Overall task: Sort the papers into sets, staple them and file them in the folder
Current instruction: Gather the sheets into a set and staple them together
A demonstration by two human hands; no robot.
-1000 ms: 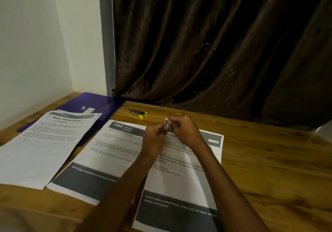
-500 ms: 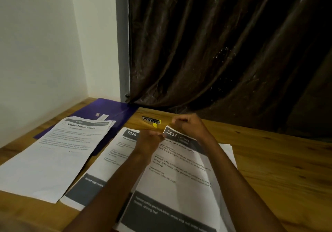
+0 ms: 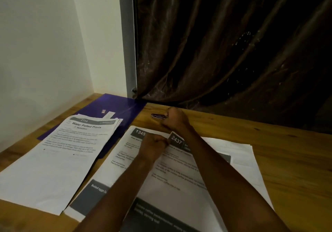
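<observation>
Wooden desk (image 3: 269, 150): 2437 set (image 3: 179, 174) being readied for stapling.
Corner being pinched by left hand (image 3: 154, 145); stapler (image 3: 158, 116) beyond it being closed on by right hand (image 3: 175, 119).

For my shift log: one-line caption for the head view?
Left hand pins set 2437 while right hand closes on the stapler.

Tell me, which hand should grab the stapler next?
The right hand, probably. It is already at the stapler by the curtain, though its grip is unclear. The left hand is pinching the top corner of the 2437 papers.
</observation>
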